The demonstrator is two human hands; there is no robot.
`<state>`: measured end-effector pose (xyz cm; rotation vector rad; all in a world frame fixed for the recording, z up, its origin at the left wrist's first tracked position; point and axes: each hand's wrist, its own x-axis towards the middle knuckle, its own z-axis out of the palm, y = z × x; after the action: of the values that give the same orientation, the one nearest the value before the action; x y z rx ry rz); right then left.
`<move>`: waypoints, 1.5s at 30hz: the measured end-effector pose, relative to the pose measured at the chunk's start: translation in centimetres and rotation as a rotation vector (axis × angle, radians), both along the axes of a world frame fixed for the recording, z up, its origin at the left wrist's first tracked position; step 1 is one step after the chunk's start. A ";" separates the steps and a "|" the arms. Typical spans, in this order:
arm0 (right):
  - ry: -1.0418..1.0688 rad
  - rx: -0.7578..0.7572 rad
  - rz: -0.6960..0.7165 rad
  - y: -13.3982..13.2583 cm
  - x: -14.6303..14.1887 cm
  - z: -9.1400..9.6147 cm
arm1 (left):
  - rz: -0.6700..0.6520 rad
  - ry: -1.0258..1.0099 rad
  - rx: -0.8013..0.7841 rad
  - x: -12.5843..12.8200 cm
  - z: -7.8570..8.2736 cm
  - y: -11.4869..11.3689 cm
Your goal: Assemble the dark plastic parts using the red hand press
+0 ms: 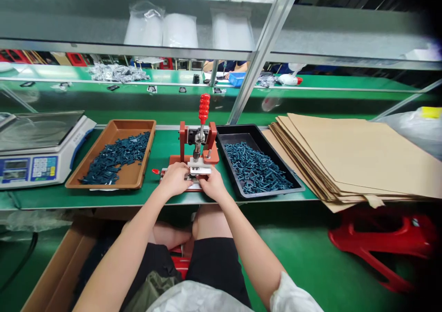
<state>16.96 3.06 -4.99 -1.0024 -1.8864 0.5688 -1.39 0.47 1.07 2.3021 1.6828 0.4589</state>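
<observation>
Hands, how many do we count?

Two: our left hand (pixel 174 179) and right hand (pixel 213 185), fingers curled narrow on one red hand press (pixel 198 141). Whether they pinch a part, we cannot tell.

And beside our fingers?

One brown tray (pixel 138 176) left, one black tray (pixel 241 136) right.

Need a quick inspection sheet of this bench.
surface: green workbench, items spread along it
job's things: red hand press; brown tray of dark blue parts; black tray of dark blue rods
clutter: cardboard sheets stacked at right, hanging over the bench edge; digital scale at left
grips: left hand and right hand both on the press base
cables: black cable low at left, below the bench
surroundings: red stool on the green floor; second bench behind, with a person's arms
</observation>
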 end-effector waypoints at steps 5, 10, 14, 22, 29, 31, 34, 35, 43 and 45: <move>0.045 -0.055 0.081 0.3 0.1 -0.2 | 0.015 -0.017 -0.003 0.1 0.0 -0.2; 0.046 -0.078 0.041 0.0 0.0 -0.5 | 0.016 -0.043 0.032 0.0 -0.5 -0.3; 0.023 -0.081 0.057 -0.1 -0.2 -0.5 | 0.010 -0.050 0.045 -0.2 -0.8 -0.3; 0.013 0.037 0.043 -0.2 -0.2 0.2 | -0.036 -0.053 0.118 0.1 -0.9 -1.0; 0.023 0.032 0.066 -0.3 -0.3 0.6 | 0.453 -0.449 0.615 -3.4 -2.3 -2.7; 0.039 0.018 0.069 -0.3 -0.3 0.7 | 0.518 -0.671 0.532 -3.5 -2.5 -1.9; 0.084 -0.044 0.079 -0.2 -0.2 0.7 | 0.351 -0.655 0.341 -1.9 -2.8 -0.9; 0.102 -0.081 0.084 -0.1 -0.1 0.7 | 0.294 -0.560 0.308 -1.3 -2.9 -0.8; 0.170 -0.419 0.163 1.5 0.7 0.1 | 0.264 -0.600 0.159 -1.5 -1.0 -0.2; 0.198 -0.450 0.211 1.5 0.7 0.2 | 0.303 -0.692 0.257 -0.8 1.3 0.7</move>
<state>17.69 4.61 -4.78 -0.9861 -1.7326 1.2118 -2.14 1.22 2.34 1.7045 1.6505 1.4130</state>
